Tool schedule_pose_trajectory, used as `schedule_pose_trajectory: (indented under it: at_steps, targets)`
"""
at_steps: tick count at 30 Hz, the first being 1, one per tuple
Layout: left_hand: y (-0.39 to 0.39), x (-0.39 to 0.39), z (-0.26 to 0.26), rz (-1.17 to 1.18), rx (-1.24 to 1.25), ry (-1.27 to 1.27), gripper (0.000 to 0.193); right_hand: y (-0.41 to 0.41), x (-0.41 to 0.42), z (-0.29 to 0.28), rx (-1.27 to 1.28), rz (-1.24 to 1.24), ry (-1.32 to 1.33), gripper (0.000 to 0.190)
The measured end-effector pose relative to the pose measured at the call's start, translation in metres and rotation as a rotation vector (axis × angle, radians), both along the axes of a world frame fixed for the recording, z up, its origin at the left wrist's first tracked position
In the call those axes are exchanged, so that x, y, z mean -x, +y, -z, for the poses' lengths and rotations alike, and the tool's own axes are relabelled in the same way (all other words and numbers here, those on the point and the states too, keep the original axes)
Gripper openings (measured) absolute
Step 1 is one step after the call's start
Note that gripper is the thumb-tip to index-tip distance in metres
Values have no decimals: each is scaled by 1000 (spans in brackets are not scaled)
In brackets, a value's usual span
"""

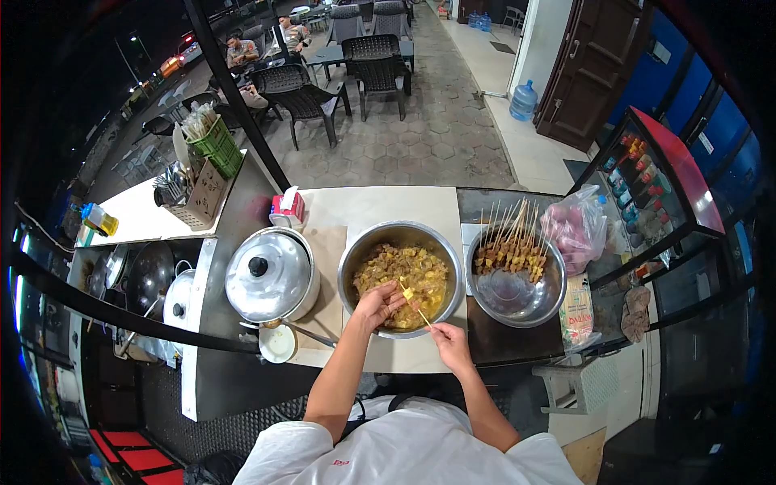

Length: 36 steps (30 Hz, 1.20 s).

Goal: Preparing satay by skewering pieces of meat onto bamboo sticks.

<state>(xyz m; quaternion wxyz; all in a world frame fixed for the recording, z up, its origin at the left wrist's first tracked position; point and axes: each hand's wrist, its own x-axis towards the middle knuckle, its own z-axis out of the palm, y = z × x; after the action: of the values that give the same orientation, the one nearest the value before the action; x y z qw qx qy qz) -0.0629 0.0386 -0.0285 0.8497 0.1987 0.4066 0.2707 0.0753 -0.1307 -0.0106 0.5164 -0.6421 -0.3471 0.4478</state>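
Note:
Between thumb and fingers, my right hand [450, 344] grips the lower end of a thin wooden skewer [425, 319]. Yellow-coated chunks [408, 293] are threaded near its upper end. My left hand [380, 305] is right beside those chunks, its fingers partly curled; whether it grips one is unclear. Both hands are over the near side of a steel bowl [449, 245] holding yellow, sauced pieces of meat [388, 267]. To the right, a second steel bowl [502, 306] has many loaded skewers [509, 257] along its far side, bare stick ends pointing up and away.
A lidded aluminium pot [267, 276] stands left, with a ladle [306, 333] and small white bowl [279, 344] before it. A tissue box [287, 209] is behind. Right are a plastic bag [573, 227], a pack of skewers [576, 312] and a glass display case [648, 176]. People [242, 51] sit beyond.

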Motion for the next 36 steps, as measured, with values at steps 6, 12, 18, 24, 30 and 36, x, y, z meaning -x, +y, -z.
schedule_pose_trajectory:
  at_steps: [6,12,18,24,30,36]
  targets:
    - [-1,-1,-6,-31,38,-21,23,-8,-3,3,4,-6,-22,17]
    - [0,0,0,36,91,-98,17,-7,0,-2,18,-4,-23,16]
    - [-3,0,-3,2,57,-90,19,-11,0,-2,-6,-13,-15,17]
    - [-4,1,-1,-30,50,-30,23,-13,-3,-3,-29,-29,-13,17]
    - [-5,-1,-13,32,-2,7,21,-13,-5,-8,-7,-38,-4,17]
    - [-6,0,-12,40,-9,26,26,-13,-6,-6,0,-32,22,16]
